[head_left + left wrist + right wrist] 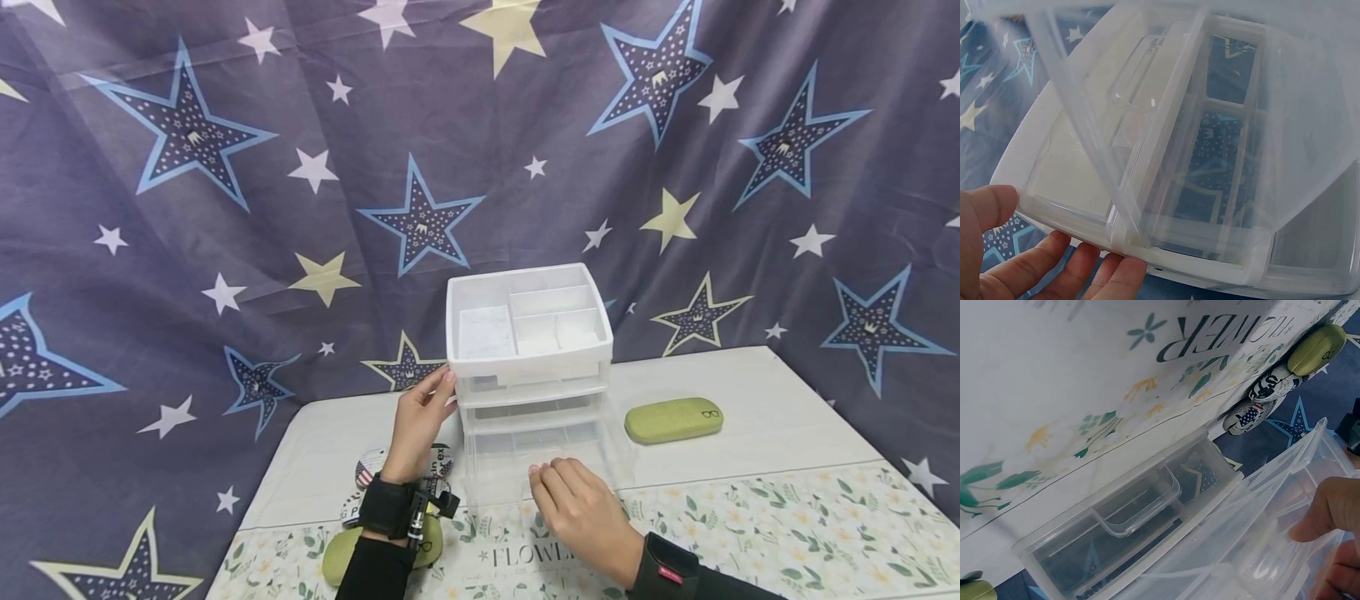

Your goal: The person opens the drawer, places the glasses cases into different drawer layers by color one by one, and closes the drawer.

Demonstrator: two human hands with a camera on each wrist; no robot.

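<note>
A white plastic drawer organizer (pixel 528 358) with a divided top tray stands on the table, its clear middle drawer (pixel 547 458) pulled far out. My left hand (pixel 423 417) holds the organizer's left side near the top; in the left wrist view its thumb lies at the corner and its fingers (pixel 1066 269) along the side. My right hand (pixel 581 508) grips the front of the pulled-out drawer with curled fingers; the thumb (pixel 1322 515) presses on the clear plastic in the right wrist view. Below it, the bottom drawer (pixel 1138 500) with a molded handle is closed.
A green glasses case (pixel 673 420) lies right of the organizer. Another green case (pixel 342 554) lies at the left front, partly behind my left forearm. Beside it are rounded black-and-white printed items (pixel 371 462). A floral cloth (pixel 787 525) covers the table's front; a star-patterned curtain (pixel 525 217) hangs behind.
</note>
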